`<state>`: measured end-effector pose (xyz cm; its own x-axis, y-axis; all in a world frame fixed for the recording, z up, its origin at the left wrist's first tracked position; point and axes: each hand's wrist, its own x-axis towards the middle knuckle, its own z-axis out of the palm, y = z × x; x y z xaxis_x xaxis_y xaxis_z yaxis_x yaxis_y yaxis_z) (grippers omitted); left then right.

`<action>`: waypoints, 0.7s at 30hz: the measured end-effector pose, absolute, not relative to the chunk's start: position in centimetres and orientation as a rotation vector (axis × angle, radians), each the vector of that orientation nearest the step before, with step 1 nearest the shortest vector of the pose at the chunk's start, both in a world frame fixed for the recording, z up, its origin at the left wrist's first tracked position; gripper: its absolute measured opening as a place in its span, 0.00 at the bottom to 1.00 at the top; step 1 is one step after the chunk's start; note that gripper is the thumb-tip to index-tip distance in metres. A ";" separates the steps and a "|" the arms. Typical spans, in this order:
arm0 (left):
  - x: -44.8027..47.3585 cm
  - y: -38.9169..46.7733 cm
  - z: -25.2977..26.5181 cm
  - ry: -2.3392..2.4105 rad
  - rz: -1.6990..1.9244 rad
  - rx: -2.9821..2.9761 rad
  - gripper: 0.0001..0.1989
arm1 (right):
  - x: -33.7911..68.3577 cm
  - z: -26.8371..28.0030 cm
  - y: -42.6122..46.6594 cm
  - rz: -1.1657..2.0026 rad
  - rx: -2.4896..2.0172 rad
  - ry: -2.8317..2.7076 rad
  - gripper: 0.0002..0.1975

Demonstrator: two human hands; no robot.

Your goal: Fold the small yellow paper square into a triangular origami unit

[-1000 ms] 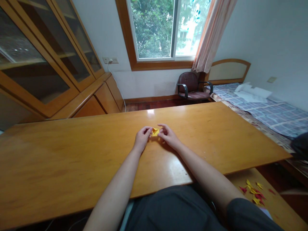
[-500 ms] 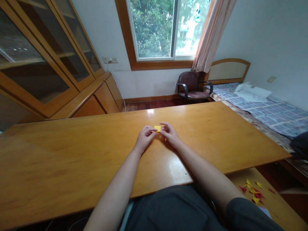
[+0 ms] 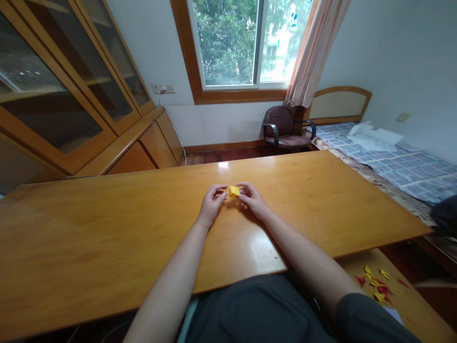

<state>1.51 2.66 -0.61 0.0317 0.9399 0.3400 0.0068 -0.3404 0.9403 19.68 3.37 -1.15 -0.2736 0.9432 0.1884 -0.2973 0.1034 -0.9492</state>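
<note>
A small folded square of yellow paper [image 3: 234, 191] is held just above the wooden table, its layers slightly spread on the left side. My right hand [image 3: 251, 196] pinches it at its right edge between thumb and fingers. To the left of the paper is my left hand [image 3: 213, 202], thumb and fingers a little apart with nothing between them. A narrow gap separates its fingertips from the paper.
The wooden table [image 3: 117, 228] stretches wide under both arms. Several yellow and red folded paper pieces [image 3: 378, 286] lie on a lower surface at the right. A brown chair [image 3: 283, 126] stands beyond the table, and a bed [image 3: 403, 164] is on the right.
My left hand has let go of the yellow paper and moved slightly left. The paper has tilted, its folds now showing, while my right hand keeps hold of it.
</note>
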 end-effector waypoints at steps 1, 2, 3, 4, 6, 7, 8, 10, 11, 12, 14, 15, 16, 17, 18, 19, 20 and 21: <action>1.6 2.7 -0.6 1.019 1.427 1.472 0.12 | 19.7 -1.2 3.4 1.441 -0.729 -1.275 0.19; 1.6 2.7 -0.6 1.022 1.415 1.462 0.13 | 19.7 -1.2 3.3 1.454 -0.731 -1.278 0.19; 1.7 2.7 -0.6 1.020 1.397 1.451 0.14 | 19.8 -1.2 3.3 1.465 -0.734 -1.278 0.19; 1.7 2.7 -0.6 1.018 1.377 1.440 0.15 | 19.8 -1.1 3.3 1.476 -0.738 -1.277 0.19; 1.6 2.7 -0.6 1.018 1.342 1.413 0.16 | 19.8 -1.1 3.3 1.492 -0.746 -1.274 0.19; 1.6 2.7 -0.6 1.019 1.328 1.402 0.17 | 19.9 -1.0 3.2 1.497 -0.748 -1.273 0.19; 1.6 2.7 -0.6 1.020 1.318 1.393 0.17 | 19.9 -1.0 3.2 1.501 -0.750 -1.273 0.19; 1.5 2.6 -0.6 1.027 1.307 1.387 0.17 | 19.9 -0.8 3.2 1.510 -0.757 -1.278 0.20; 1.5 2.6 -0.6 1.031 1.305 1.388 0.16 | 19.9 -0.8 3.1 1.512 -0.762 -1.281 0.20; 1.5 2.6 -0.6 1.035 1.305 1.389 0.16 | 19.9 -0.7 3.1 1.514 -0.767 -1.287 0.20; 1.6 2.6 -0.6 1.041 1.312 1.385 0.16 | 19.8 -0.6 3.1 1.507 -0.775 -1.299 0.20; 1.6 2.6 -0.6 1.043 1.315 1.381 0.16 | 19.8 -0.6 3.1 1.500 -0.779 -1.305 0.20; 1.6 2.6 -0.6 1.045 1.317 1.377 0.15 | 19.8 -0.6 3.1 1.494 -0.782 -1.309 0.20; 1.7 2.6 -0.6 1.047 1.319 1.374 0.15 | 19.8 -0.7 3.1 1.489 -0.784 -1.312 0.20; 1.7 2.6 -0.6 1.050 1.320 1.374 0.15 | 19.7 -0.7 3.1 1.486 -0.784 -1.315 0.20; 1.7 2.6 -0.6 1.057 1.319 1.378 0.14 | 19.7 -0.7 3.1 1.485 -0.784 -1.318 0.19; 1.7 2.6 -0.6 1.066 1.317 1.385 0.14 | 19.7 -0.7 3.1 1.483 -0.781 -1.322 0.19; 1.7 2.6 -0.6 1.076 1.315 1.394 0.14 | 19.6 -0.8 3.1 1.481 -0.777 -1.327 0.19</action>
